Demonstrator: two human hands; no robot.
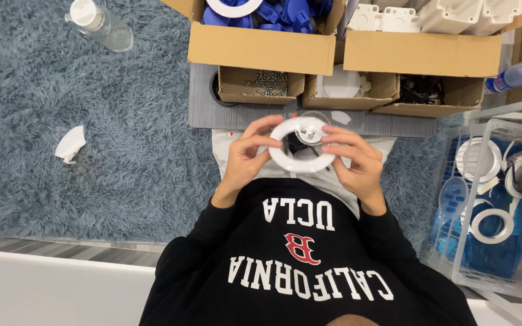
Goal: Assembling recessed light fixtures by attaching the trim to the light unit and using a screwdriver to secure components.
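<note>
A white ring-shaped lamp housing (300,143) with a metal part at its centre is held over my lap with both hands. My left hand (246,158) grips its left rim, fingers curled over the top. My right hand (357,162) grips the right rim, thumb and fingers on the ring. A small clear round piece (314,116) lies on the grey board just beyond it.
Cardboard boxes stand ahead: screws (266,81), white discs (342,84), black parts (421,90), blue pieces (279,12), white plastic housings (442,15). A white wire basket (496,205) with finished rings sits at right. A clear bottle (101,24) and crumpled paper (70,145) lie on the blue rug.
</note>
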